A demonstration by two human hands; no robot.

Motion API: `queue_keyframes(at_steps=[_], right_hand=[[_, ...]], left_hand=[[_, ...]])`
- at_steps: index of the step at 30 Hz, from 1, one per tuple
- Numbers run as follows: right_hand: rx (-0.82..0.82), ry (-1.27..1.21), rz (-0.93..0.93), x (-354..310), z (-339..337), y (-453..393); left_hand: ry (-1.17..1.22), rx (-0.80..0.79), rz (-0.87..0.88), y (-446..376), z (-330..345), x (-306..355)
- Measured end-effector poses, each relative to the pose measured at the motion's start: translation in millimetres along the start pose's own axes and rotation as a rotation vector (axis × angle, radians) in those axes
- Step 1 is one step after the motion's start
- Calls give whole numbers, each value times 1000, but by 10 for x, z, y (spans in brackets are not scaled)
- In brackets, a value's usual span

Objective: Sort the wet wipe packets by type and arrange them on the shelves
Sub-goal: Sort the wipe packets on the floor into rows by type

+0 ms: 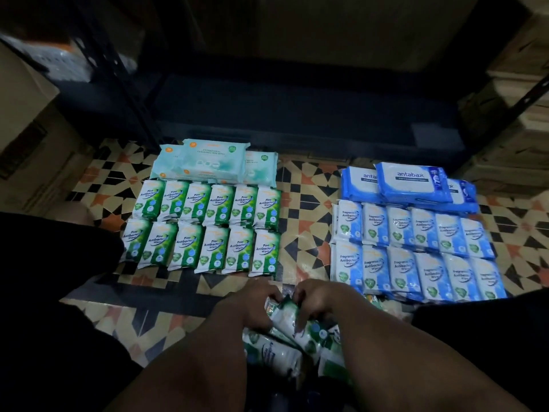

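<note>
while both hands dig into the loose heap of unsorted green-and-white plastic wipe packets [285,346] nearest the camera, the left hand [252,304] curls round one side of a packet and the right hand [320,298] pinches the same heap from the other side. beyond them, on the patterned tile floor [306,221], lie two rows of green pine packets [205,230] and two rows of blue fragrance packets [416,251], with pale teal flat packs [208,162] and blue antabax packs [413,179] behind. farthest, the dark metal shelf [297,114] waits. dim light and similar colours could let a packet join the wrong row.
</note>
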State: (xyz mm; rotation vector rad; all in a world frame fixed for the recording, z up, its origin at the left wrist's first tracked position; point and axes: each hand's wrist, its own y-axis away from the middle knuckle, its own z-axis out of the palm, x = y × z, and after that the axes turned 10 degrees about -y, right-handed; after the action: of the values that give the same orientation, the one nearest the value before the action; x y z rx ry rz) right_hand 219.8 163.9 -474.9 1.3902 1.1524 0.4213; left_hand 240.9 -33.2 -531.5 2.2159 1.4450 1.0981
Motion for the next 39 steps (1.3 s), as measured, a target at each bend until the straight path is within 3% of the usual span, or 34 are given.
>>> queue_keyframes(at_steps=[6, 10, 14, 20, 23, 26, 28, 34, 39], right_hand=[[60, 69, -71, 89, 109, 1], [123, -61, -78, 171, 56, -34], [186, -381, -35, 228, -109, -76], [198, -1090, -28, 164, -255, -108], [229, -1407, -83, 128, -314, -91], [266, -1545, -123, 119, -352, -116], [280, -1563, -122, 137, -351, -145], [309, -1526, -105, 113, -269, -216], [328, -1460, -63, 82, -205, -295]], left_hand=[[-189, -76, -50, 23, 14, 57], [-28, -77, -119, 37, -29, 56], [396, -34, -227, 131, -155, 16], [1339, 77, -363, 112, -380, 29], [1646, 142, -322, 145, -503, 106], [1800, 212, -220, 161, -608, 151], [1800, 251, -207, 117, -645, 155], [1430, 395, -240, 54, -542, 118], [1504, 466, -231, 47, -542, 113]])
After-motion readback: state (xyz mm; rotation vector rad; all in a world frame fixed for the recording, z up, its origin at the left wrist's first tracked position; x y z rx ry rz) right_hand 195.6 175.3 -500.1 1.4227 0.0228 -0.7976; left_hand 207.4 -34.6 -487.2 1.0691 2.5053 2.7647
